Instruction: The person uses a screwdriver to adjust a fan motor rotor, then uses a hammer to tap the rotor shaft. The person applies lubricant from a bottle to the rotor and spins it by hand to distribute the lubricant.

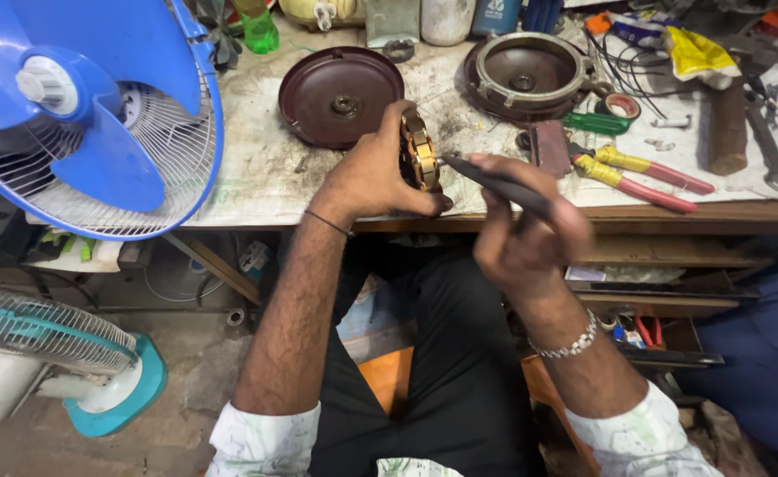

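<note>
head view: left hand (367, 177) clasps a stator (419, 155) on edge at the bench (256, 177) lip, fingers wrapped round its rim. right hand (521, 238) pinches a dark tool (495, 183), tip at the stator's 3 o'clock. stator judged heavy, stiff; copper windings fragile, so grip the iron rim. brown cover (340, 95) at 11 o'clock, pliers (641, 175) at 3 o'clock.
</note>
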Demonstrator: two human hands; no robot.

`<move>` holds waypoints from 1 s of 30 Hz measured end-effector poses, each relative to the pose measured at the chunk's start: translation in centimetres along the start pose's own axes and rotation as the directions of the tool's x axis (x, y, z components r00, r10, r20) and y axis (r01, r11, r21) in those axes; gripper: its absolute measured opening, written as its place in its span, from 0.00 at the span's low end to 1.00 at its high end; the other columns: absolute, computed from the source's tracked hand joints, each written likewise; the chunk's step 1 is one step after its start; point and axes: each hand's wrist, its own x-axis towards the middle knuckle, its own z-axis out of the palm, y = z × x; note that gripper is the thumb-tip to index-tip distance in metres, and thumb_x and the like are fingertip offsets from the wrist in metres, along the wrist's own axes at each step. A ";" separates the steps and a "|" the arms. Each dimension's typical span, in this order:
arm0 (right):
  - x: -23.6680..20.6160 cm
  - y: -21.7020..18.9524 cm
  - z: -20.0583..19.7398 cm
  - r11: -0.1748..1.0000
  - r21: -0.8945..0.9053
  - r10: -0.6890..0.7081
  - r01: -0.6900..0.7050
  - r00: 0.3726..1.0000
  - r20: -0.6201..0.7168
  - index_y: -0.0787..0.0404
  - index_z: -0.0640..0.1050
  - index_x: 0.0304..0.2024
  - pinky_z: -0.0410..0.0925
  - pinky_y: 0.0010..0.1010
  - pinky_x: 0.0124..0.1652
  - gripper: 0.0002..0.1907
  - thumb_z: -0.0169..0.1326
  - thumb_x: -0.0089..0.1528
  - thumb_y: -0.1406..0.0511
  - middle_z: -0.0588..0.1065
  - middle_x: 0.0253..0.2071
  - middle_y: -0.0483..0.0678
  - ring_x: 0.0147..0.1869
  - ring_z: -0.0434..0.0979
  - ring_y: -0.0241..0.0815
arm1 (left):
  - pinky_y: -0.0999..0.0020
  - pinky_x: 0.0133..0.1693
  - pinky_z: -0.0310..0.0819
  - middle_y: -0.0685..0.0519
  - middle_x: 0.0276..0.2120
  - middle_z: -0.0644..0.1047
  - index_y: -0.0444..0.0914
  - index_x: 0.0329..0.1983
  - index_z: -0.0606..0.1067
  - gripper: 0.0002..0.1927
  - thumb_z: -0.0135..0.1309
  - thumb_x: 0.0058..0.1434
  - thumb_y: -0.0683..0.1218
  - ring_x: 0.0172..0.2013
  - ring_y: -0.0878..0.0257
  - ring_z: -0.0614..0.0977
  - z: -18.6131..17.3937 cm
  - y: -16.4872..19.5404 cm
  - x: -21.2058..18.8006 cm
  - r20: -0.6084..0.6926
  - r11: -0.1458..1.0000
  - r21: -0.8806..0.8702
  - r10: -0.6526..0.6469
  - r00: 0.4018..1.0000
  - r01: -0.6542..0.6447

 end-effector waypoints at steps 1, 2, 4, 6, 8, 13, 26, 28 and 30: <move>0.0 0.1 0.1 0.999 0.029 -0.013 0.012 1.000 0.026 0.55 0.55 0.64 0.79 0.44 0.54 0.37 0.46 0.62 0.89 0.72 0.51 0.63 0.54 0.81 0.58 | 0.61 0.54 0.78 0.40 0.48 0.81 0.33 0.73 0.50 0.67 0.73 0.33 0.56 0.49 0.49 0.85 0.0 0.0 -0.1 -0.008 1.000 0.004 0.002 1.000 -0.002; 0.0 0.2 0.2 0.998 0.057 -0.030 0.028 0.998 0.048 0.55 0.53 0.65 0.78 0.42 0.53 0.38 0.48 0.63 0.88 0.72 0.52 0.61 0.53 0.81 0.55 | 0.60 0.54 0.77 0.40 0.48 0.81 0.33 0.73 0.51 0.66 0.74 0.34 0.56 0.49 0.48 0.85 0.0 0.0 -0.2 -0.018 1.000 0.010 0.009 1.000 -0.008; 0.1 0.8 0.4 0.991 0.084 -0.105 0.104 0.994 0.007 0.53 0.50 0.67 0.78 0.41 0.53 0.40 0.49 0.64 0.88 0.72 0.54 0.60 0.55 0.80 0.53 | 0.59 0.54 0.77 0.39 0.48 0.81 0.33 0.73 0.52 0.66 0.74 0.34 0.56 0.50 0.47 0.84 -0.1 0.1 -0.2 -0.034 0.999 0.009 0.048 0.998 -0.048; -0.1 1.1 0.5 0.972 0.080 -0.211 0.219 0.972 -0.100 0.47 0.48 0.67 0.80 0.42 0.55 0.42 0.47 0.65 0.89 0.70 0.56 0.61 0.58 0.79 0.55 | 0.60 0.55 0.76 0.39 0.48 0.81 0.32 0.72 0.52 0.66 0.75 0.33 0.57 0.51 0.48 0.84 -0.1 0.1 -0.2 -0.048 0.995 -0.016 0.097 0.994 -0.098; -0.2 1.4 0.6 0.980 0.113 -0.154 0.166 0.982 -0.112 0.45 0.47 0.68 0.80 0.42 0.57 0.42 0.45 0.67 0.89 0.70 0.58 0.60 0.58 0.79 0.54 | 0.61 0.54 0.78 0.39 0.47 0.81 0.33 0.72 0.51 0.67 0.73 0.32 0.57 0.49 0.48 0.85 -0.1 0.0 -0.3 -0.022 1.000 -0.014 0.017 1.000 -0.018; -0.3 1.4 0.4 0.993 0.042 -0.111 0.113 0.993 -0.046 0.53 0.46 0.66 0.80 0.46 0.51 0.40 0.49 0.63 0.87 0.71 0.53 0.66 0.53 0.81 0.60 | 0.59 0.55 0.75 0.38 0.50 0.80 0.33 0.72 0.52 0.67 0.75 0.34 0.58 0.52 0.47 0.83 0.1 -0.4 -0.1 -0.039 0.999 -0.002 0.042 0.998 -0.042; 0.1 1.1 0.7 0.981 0.103 -0.151 0.166 0.978 -0.142 0.49 0.46 0.66 0.81 0.44 0.57 0.39 0.45 0.68 0.87 0.70 0.56 0.62 0.55 0.80 0.56 | 0.59 0.54 0.77 0.38 0.48 0.80 0.32 0.72 0.51 0.67 0.73 0.32 0.57 0.50 0.47 0.84 -0.1 0.0 -0.5 -0.031 1.000 -0.015 0.023 0.999 -0.024; 0.2 1.1 0.7 0.987 0.089 -0.124 0.134 0.987 -0.102 0.50 0.46 0.66 0.81 0.43 0.55 0.39 0.46 0.67 0.87 0.71 0.55 0.62 0.55 0.81 0.56 | 0.60 0.54 0.77 0.39 0.48 0.80 0.33 0.72 0.52 0.67 0.73 0.32 0.58 0.50 0.47 0.84 -0.2 0.1 -0.5 -0.028 1.000 -0.014 0.006 1.000 -0.007; 0.1 1.0 0.6 0.997 0.028 -0.076 0.075 0.997 0.012 0.55 0.48 0.64 0.81 0.45 0.50 0.40 0.51 0.62 0.87 0.72 0.51 0.65 0.53 0.82 0.59 | 0.59 0.53 0.77 0.38 0.49 0.80 0.32 0.72 0.53 0.66 0.74 0.33 0.58 0.50 0.47 0.84 -0.2 0.1 -0.6 -0.044 0.999 -0.015 0.028 0.999 -0.029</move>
